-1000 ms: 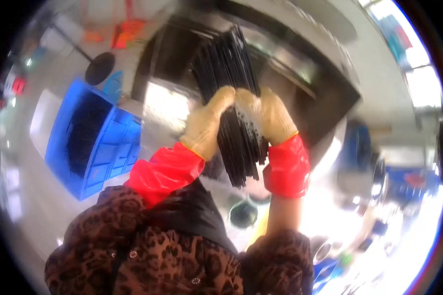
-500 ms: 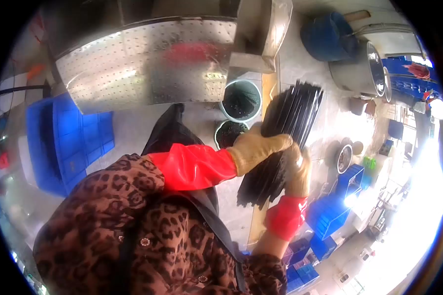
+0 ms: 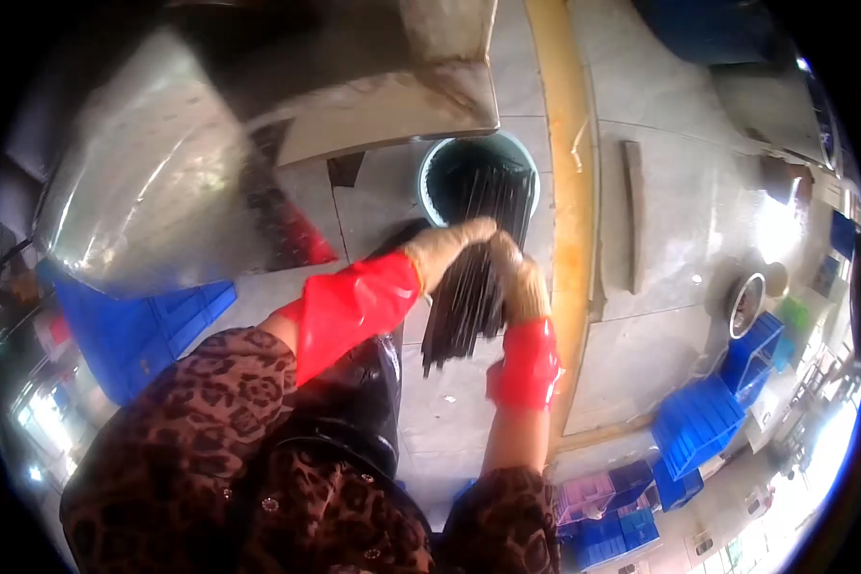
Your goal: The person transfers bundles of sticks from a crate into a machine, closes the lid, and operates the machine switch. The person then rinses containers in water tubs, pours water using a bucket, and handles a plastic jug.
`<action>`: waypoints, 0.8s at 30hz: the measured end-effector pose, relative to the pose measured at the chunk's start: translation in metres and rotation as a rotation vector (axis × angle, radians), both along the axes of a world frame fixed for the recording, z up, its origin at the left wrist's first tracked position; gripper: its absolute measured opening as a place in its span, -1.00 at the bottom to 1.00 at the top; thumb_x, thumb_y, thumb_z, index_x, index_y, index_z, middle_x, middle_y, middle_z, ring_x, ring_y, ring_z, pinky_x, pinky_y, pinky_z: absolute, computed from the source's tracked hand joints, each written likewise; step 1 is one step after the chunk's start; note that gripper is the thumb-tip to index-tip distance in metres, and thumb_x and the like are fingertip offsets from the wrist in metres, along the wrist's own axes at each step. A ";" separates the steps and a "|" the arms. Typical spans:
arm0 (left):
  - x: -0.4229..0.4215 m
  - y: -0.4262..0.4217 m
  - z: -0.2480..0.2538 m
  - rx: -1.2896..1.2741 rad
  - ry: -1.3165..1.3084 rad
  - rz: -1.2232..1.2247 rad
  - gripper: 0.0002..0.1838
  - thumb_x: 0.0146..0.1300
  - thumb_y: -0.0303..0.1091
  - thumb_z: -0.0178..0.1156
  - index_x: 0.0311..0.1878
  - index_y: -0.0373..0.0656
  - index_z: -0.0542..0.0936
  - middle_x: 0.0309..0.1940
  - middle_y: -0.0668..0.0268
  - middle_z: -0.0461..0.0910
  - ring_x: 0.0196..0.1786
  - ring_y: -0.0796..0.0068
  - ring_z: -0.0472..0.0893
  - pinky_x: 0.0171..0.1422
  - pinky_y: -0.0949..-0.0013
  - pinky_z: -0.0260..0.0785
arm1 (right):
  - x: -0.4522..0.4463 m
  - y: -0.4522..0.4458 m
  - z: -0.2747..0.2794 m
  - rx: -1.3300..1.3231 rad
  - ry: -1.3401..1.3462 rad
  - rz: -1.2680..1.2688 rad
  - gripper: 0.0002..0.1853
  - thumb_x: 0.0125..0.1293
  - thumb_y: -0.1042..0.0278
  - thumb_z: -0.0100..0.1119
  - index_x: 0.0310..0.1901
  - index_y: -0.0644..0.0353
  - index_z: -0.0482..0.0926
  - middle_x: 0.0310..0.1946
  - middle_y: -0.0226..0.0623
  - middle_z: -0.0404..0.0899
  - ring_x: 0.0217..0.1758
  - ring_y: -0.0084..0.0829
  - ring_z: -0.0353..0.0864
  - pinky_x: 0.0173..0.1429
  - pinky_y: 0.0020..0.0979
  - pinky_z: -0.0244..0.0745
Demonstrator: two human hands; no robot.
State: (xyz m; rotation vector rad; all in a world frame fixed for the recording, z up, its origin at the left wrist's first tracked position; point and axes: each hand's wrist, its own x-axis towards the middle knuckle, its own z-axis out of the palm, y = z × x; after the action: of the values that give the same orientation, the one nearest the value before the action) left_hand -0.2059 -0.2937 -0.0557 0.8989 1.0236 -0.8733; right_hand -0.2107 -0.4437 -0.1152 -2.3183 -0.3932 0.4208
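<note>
A bundle of long thin black strips is held between my two gloved hands. My left hand, in a beige knit glove with a red sleeve cover, is closed on its left side. On its right side my right hand, gloved the same way, is closed too. The far end of the bundle lies over a round pale-green bucket with a dark inside; the near end hangs over the floor. Whether the strips touch the bucket I cannot tell.
Metal equipment with a perforated sheet stands at the upper left, above a blue crate. A yellow floor strip runs right of the bucket. Blue crates and a round white-rimmed container stand at the right.
The view has swung from the dark metal equipment to the floor and bucket. Both hands have carried the black bundle along, and it is now over the bucket.
</note>
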 end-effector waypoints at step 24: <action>0.026 0.015 0.017 0.114 -0.244 0.058 -0.87 0.04 -0.30 0.03 -0.45 -0.15 0.45 -0.59 0.35 0.45 -0.63 0.59 0.40 -0.59 0.57 0.24 | -0.001 -0.042 0.030 -0.080 0.517 -0.470 -0.65 0.07 0.11 -0.13 -0.32 0.23 0.51 -0.40 0.03 0.47 -0.24 -0.07 0.44 -0.15 -0.28 0.29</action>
State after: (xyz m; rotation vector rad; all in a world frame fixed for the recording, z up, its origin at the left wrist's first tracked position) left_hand -0.1803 -0.2792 -0.0384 1.0392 0.8891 -0.6439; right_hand -0.2119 -0.4853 -0.0855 -2.1777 0.4168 0.7729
